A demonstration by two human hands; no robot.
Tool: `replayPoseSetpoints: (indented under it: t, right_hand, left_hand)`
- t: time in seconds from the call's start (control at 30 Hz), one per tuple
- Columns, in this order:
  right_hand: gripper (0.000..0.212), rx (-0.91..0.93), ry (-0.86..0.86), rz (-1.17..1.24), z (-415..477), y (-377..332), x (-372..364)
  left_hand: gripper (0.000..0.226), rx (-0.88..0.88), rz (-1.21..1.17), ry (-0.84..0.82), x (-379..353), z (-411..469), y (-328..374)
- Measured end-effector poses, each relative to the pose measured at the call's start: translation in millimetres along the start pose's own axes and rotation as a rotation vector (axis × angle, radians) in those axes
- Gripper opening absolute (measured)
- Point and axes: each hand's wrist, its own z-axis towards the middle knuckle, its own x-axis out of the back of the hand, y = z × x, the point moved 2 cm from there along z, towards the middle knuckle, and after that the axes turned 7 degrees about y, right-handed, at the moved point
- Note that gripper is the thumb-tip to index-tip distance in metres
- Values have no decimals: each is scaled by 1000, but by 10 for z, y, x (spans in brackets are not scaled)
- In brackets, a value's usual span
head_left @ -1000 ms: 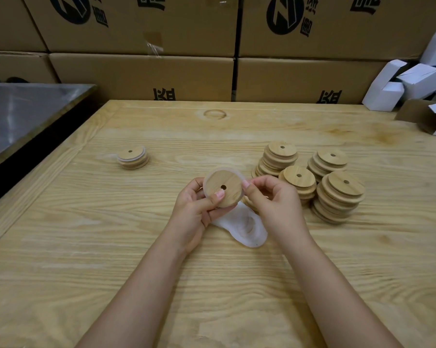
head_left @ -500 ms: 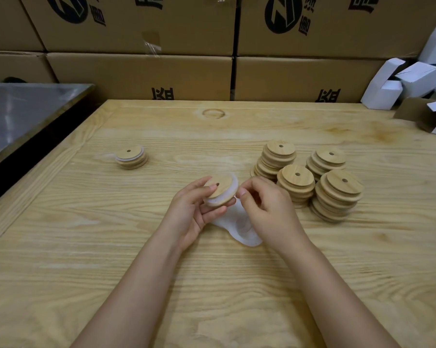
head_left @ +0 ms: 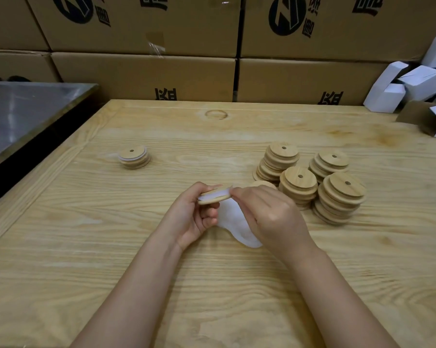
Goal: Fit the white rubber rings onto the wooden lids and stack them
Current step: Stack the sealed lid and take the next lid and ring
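- Where the tabletop (head_left: 106, 259) ends at 12 o'clock, brown cardboard boxes (head_left: 141, 76) are piled up like a wall. Little white boxes (head_left: 400, 89) lie at 1 o'clock and a shiny metal top (head_left: 23, 111) sits at 10 o'clock.
- Four stacks of lids (head_left: 298, 184) stand close together at 2 o'clock from the hands. A small stack (head_left: 134, 156) with white showing between its lids sits alone at 10 o'clock.
- A soft pile of white rings (head_left: 233, 224) lies on the tabletop under the hands. The right hand (head_left: 269, 214) hides part of it.
- The wooden lid (head_left: 215, 197) is up in the air between both hands, just above that pile.
- The lid is seen almost from its edge, with its flat faces up and down. Its wide way runs from about 8 o'clock to 2 o'clock, and the right end is a bit higher.
- The left hand (head_left: 194, 217) has its fingers curled round the lid and grips it.
- The right hand pinches the white ring (head_left: 211, 195) at the lid's right edge.
- The lid is round, thin and light brown. The ring is a white band along its edge.
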Motion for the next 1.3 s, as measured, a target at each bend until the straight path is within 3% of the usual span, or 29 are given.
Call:
replayPoseSetpoints:
  t: [0.37,0.57,0.7,0.9,1.3]
  right_hand:
    - [19,107,-36,-27,25,-19,33]
    - [20,114,39,-50,48,-38,32]
    - [7,77,58,-45,38,-53,4]
    - [11,63,70,-25,31,-60,-25]
    - [15,63,33,-28,55,-27,20]
  left_hand:
    - [28,115,0,-35,19,-35,13]
    - [26,215,-2,-76,22,-34,13]
    - [38,215,-14,-86,38,-23,27]
    - [24,207,-38,-71,51,-24,56]
    - [43,189,24,-90,27,-19,35]
